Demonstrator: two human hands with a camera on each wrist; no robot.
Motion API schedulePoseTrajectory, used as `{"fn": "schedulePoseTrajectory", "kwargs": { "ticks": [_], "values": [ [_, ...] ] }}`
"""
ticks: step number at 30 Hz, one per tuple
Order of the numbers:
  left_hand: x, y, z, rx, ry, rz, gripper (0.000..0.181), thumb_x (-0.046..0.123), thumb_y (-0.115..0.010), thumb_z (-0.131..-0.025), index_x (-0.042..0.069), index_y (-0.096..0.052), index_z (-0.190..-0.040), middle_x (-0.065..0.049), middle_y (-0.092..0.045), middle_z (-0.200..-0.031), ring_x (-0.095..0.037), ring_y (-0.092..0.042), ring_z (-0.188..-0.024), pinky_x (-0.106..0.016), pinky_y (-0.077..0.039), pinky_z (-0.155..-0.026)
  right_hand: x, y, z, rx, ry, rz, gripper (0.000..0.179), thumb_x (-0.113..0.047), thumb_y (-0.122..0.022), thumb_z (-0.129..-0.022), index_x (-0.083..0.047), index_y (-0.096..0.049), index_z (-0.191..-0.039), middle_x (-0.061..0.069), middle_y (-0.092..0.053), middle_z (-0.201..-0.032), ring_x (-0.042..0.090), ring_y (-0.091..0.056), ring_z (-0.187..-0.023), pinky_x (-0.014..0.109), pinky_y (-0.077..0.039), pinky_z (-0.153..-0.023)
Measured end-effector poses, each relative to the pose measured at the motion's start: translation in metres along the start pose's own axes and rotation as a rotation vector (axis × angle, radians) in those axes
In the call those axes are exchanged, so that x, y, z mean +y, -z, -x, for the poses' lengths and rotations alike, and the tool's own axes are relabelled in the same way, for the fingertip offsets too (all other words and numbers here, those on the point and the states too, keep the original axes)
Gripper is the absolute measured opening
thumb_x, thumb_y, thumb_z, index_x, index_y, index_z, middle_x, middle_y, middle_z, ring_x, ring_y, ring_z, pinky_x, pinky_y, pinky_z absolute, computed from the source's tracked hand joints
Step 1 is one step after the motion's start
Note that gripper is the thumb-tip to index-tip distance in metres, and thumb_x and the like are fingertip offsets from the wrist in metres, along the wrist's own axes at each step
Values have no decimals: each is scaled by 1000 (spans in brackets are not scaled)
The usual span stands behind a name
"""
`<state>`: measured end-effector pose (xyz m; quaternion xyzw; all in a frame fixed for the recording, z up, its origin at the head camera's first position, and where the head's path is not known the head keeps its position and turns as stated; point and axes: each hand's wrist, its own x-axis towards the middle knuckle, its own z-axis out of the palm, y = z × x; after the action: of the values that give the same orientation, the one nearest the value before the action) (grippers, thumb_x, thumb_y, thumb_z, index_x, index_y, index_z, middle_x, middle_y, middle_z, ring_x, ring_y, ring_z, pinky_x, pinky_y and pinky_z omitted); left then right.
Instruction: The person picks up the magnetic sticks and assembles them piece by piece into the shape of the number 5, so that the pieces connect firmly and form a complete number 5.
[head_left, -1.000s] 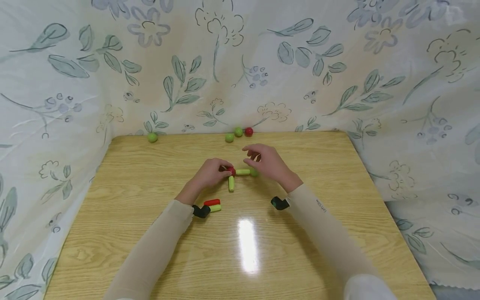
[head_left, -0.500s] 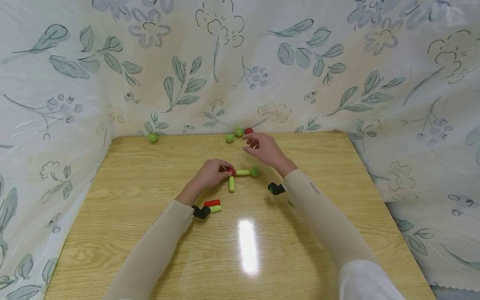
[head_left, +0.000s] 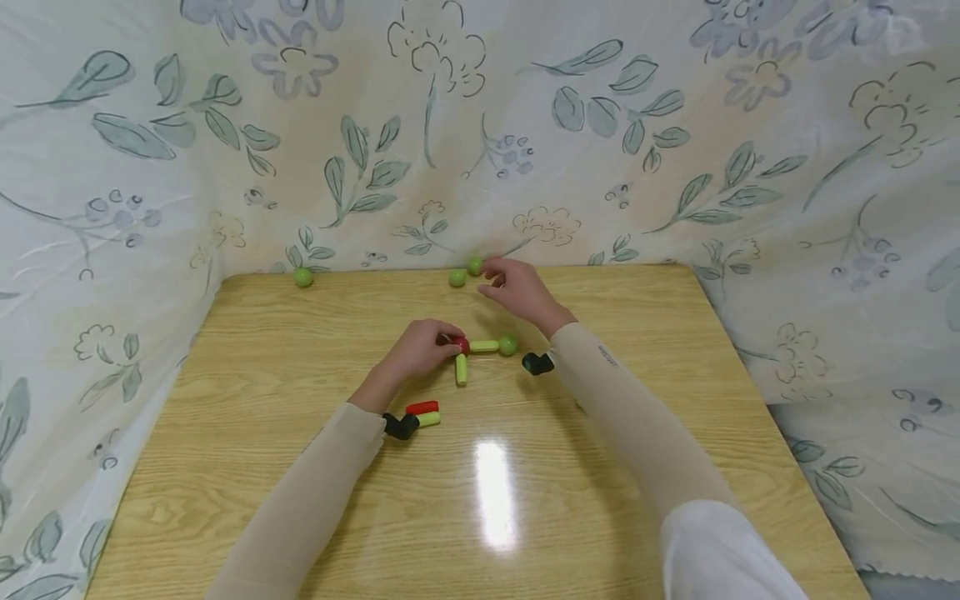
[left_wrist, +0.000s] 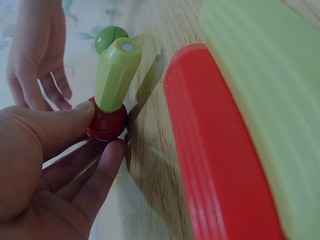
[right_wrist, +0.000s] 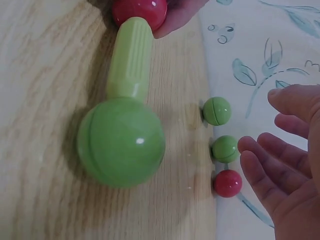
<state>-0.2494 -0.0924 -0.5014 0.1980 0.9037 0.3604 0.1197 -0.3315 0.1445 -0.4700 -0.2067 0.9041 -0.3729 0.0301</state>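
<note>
Pinching a red ball [left_wrist: 107, 125] between thumb and fingertips, the left hand [head_left: 420, 348] is at mid-table. Two yellow-green rods meet this ball: one rod [head_left: 484, 346] runs rightward to a green ball [head_left: 508, 345] at its far end; the other rod [head_left: 461, 370] points toward the person, its free end showing a grey disc. Right hand [head_left: 519, 290]: holding nothing, fingers loosely bent, near the table's back edge beside two green balls [right_wrist: 221, 149] and a second red ball [right_wrist: 228, 183]; fingertip contact cannot be told. Lone green ball [head_left: 303, 277] at back left. Loose red rod [head_left: 422, 407] and loose yellow-green rod [head_left: 428, 419] lie side by side near the left sleeve [head_left: 307, 492].
</note>
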Motion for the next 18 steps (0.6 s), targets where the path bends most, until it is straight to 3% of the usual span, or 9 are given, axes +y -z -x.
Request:
{"fn": "schedulePoseTrajectory", "kwargs": {
  "ticks": [11,18],
  "values": [
    [-1,0,-1,-5,-12,7,25,15,-72,-107,7,-79,-130,-7,-77,-116,-25,-69,-108,-44,-55,-101,-5,-11,-30,-11,-32,40,42,-18,-75,-105,-6,-66,-144,17,-70,-130,28,-63,-110,44,-55,-93],
    [-3,0,-2,-1,-11,10,25,14,-72,-107,6,-79,-130,-7,-77,-116,-25,-70,-108,-44,-55,-101,-7,-20,-38,-16,-67,34,43,-17,-76,-104,-5,-65,-144,18,-69,-129,29,-65,-112,44,-55,-95]
  ]
}}
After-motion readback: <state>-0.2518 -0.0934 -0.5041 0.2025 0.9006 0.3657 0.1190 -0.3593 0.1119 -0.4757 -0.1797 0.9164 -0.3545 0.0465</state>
